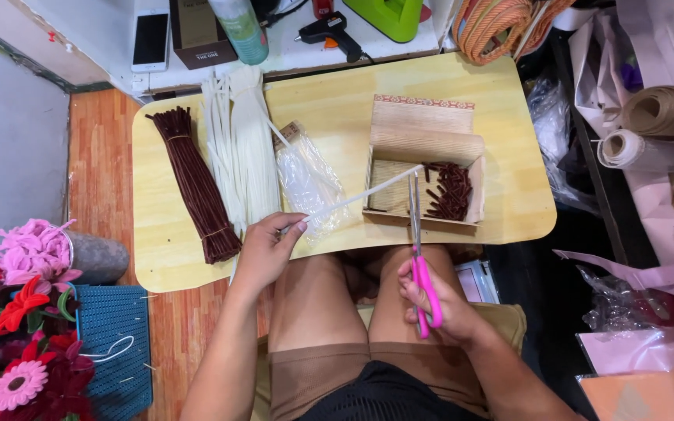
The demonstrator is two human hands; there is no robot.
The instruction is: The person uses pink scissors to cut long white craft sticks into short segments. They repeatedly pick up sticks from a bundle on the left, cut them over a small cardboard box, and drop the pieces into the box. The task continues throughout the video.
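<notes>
White stem (pixel 364 195) pinched in left hand (pixel 263 249) and held over the box (pixel 473 204); scissors (pixel 417 242) gripped in right hand (pixel 438 300). Blades are best kept square to the stem, above the box.

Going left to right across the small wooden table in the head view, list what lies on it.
Brown pipe-cleaner bundle → white pipe-cleaner bundle → clear plastic bag → open wooden box holding short brown cut pieces.
</notes>
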